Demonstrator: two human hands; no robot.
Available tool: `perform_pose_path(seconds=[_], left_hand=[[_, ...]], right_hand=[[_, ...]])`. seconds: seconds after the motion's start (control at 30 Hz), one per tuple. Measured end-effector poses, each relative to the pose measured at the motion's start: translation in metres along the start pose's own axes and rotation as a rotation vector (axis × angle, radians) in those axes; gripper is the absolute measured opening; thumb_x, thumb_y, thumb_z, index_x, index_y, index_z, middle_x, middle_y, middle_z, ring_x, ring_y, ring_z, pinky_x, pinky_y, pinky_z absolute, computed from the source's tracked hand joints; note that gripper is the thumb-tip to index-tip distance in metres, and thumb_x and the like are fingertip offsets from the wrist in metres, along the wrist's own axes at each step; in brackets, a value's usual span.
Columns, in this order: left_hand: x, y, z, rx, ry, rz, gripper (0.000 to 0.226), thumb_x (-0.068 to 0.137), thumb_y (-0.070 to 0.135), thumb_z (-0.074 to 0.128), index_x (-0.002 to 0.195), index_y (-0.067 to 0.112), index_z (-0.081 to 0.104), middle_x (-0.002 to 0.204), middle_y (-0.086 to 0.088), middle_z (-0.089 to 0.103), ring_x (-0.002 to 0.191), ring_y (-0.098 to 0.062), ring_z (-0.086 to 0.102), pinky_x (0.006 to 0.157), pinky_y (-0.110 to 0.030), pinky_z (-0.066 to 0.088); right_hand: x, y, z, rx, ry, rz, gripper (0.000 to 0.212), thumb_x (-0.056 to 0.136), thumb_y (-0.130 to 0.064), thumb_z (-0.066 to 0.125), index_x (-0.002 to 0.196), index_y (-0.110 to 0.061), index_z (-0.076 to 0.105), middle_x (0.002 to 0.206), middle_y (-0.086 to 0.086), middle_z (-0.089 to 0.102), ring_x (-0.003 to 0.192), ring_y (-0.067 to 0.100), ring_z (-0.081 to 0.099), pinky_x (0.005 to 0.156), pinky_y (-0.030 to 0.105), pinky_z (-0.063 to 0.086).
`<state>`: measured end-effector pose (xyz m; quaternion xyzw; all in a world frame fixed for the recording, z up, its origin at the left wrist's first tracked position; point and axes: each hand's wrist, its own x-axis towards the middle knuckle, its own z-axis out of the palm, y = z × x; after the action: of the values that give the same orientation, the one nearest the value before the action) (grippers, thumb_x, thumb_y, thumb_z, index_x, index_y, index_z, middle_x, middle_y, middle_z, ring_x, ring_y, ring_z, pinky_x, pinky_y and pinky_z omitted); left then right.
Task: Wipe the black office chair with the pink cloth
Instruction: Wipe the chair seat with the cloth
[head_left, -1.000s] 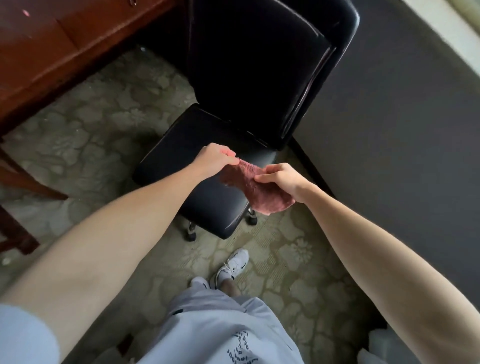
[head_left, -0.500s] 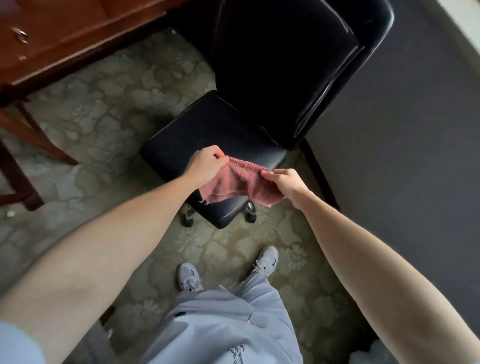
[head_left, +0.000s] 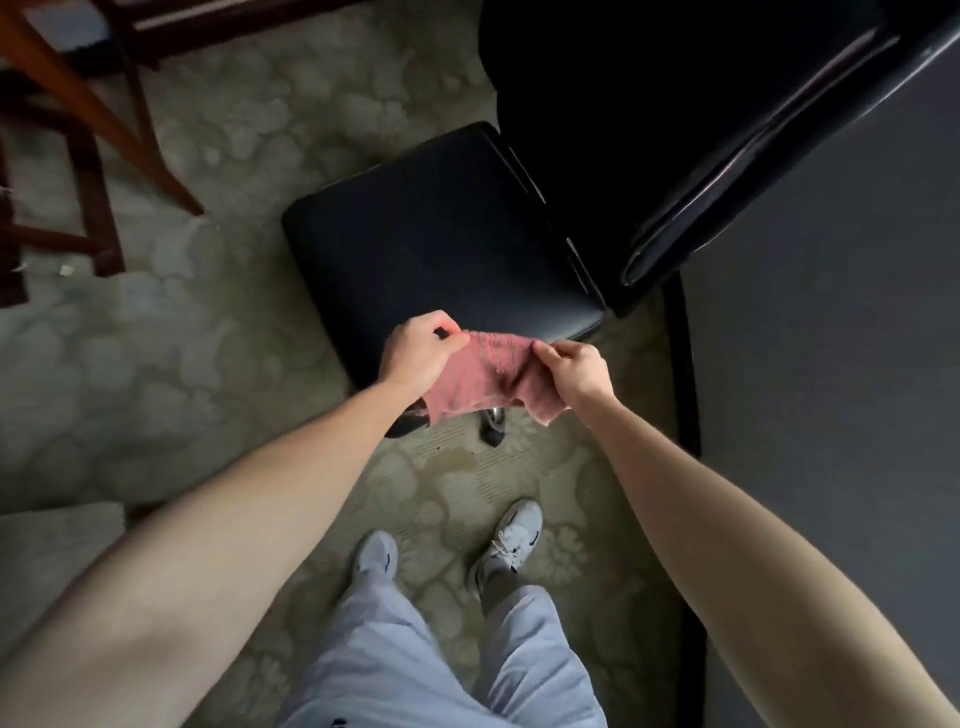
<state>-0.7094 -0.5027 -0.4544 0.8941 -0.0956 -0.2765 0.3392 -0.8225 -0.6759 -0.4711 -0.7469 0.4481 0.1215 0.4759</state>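
The black office chair (head_left: 441, 234) stands in front of me, its flat seat in the middle of the view and its tall backrest at the upper right. I hold the pink cloth (head_left: 483, 376) stretched between both hands, in the air above the seat's near edge. My left hand (head_left: 415, 348) pinches the cloth's left top corner. My right hand (head_left: 574, 366) pinches the right top corner. The cloth hangs down from the two grips and hides part of the seat's front edge.
Brown wooden furniture legs (head_left: 88, 135) stand at the upper left on the patterned carpet (head_left: 182, 364). A dark grey wall (head_left: 831, 364) runs along the right, close behind the chair. A chair caster (head_left: 493, 426) shows below the cloth. My feet in white sneakers (head_left: 506, 540) stand near the chair.
The view has tilted down and moved closer to the chair. Both hands have spread the cloth wider between them, and it now hangs flatter above the seat's near edge.
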Motion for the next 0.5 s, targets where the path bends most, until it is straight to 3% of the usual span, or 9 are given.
perform_pose_path(seconds=[0.23,0.37,0.5], left_hand=[[0.036,-0.040,0.068,0.161,0.029,0.024,0.012,0.090,0.038,0.067,0.084,0.028,0.066,0.056,0.004,0.055,0.060,-0.019,0.055,0.060,-0.031,0.043],[0.066,-0.072,0.098,0.315,0.077,0.117,0.016,0.094,0.041,0.062,0.093,0.026,0.067,0.057,0.005,0.053,0.067,-0.024,0.059,0.069,-0.034,0.049],[0.095,-0.095,0.120,0.408,0.126,0.232,0.022,0.097,0.042,0.058,0.103,0.023,0.066,0.070,0.002,0.058,0.080,-0.030,0.064,0.077,-0.036,0.047]], right_hand=[[0.062,0.050,0.024,-0.191,0.030,-0.118,0.031,0.095,-0.046,0.056,0.104,-0.022,0.073,0.106,0.010,0.071,0.104,0.031,0.062,0.085,0.030,0.045],[0.104,0.068,0.044,-0.418,0.130,-0.205,0.038,0.092,-0.055,0.054,0.111,-0.027,0.072,0.110,0.013,0.070,0.106,0.036,0.062,0.088,0.037,0.049],[0.141,0.074,0.058,-0.580,0.273,-0.331,0.042,0.091,-0.057,0.055,0.109,-0.023,0.072,0.109,0.012,0.069,0.106,0.035,0.062,0.087,0.038,0.048]])
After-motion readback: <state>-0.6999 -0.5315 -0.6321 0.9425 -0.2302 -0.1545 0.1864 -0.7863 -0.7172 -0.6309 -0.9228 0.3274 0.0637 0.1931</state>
